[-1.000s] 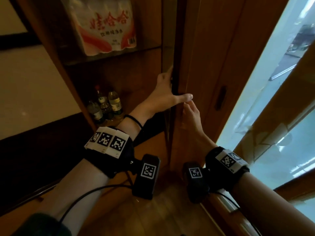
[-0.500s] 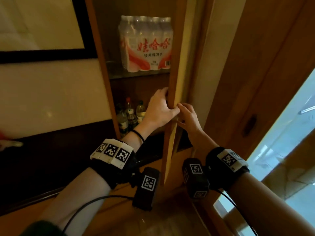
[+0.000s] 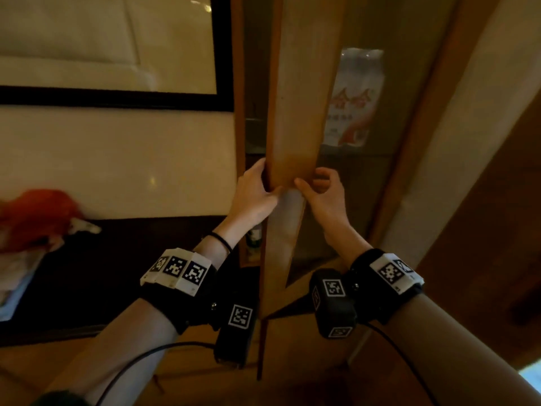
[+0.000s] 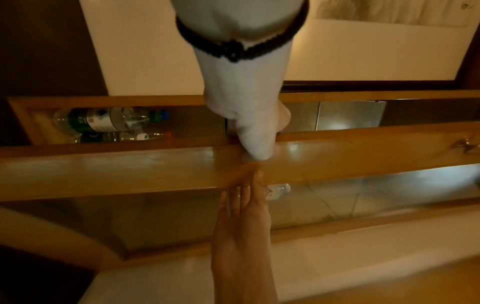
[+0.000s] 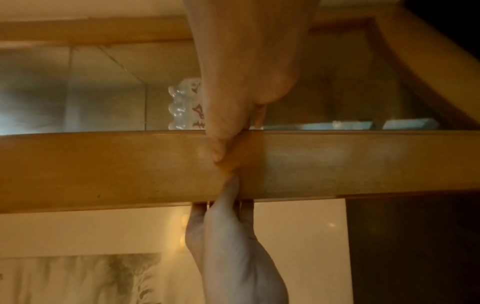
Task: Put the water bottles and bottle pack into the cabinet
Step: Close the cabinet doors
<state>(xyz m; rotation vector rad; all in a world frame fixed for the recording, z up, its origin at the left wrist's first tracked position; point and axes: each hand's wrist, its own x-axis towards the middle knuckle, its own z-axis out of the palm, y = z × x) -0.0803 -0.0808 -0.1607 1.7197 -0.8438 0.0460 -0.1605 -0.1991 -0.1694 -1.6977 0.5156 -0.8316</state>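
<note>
- Landmark: the wooden stile of the cabinet door [image 3: 292, 118]; all places are given relative to it.
- Nearest, at the stile's mid-height: left hand [image 3: 254, 194] grips its left edge, fingers curled behind the wood, thumb pressed on the front face. Left wrist view agrees.
- Right hand [image 3: 325, 194] on the stile's right edge; thumb tip on the front face almost meets the left thumb, other fingers curled loosely against the glass side. Whether they hook the edge, cannot tell.
- Left of the stile, low, through the remaining gap: water bottles [image 4: 103, 123] on the bottom shelf; the head view shows only a sliver of one.
- Right of the stile, higher, behind the door's glass pane [image 3: 366, 200]: bottle pack [image 3: 354, 98] on a glass shelf [image 3: 355, 150].
- Judgement: both task items appear stowed; closing the door is the step in hand.
- Handling: the film-wrapped pack is probably heavy and slick, so support it from below; single bottles are light and tip easily.
- Edges: the gap between the stile and the cabinet frame [image 3: 238, 112] is narrow, and the left fingers lie inside it, a pinch risk. The glazed door should take pressure on wood only.
- Farther left: pale wall and dark-framed picture [image 3: 216, 54].
</note>
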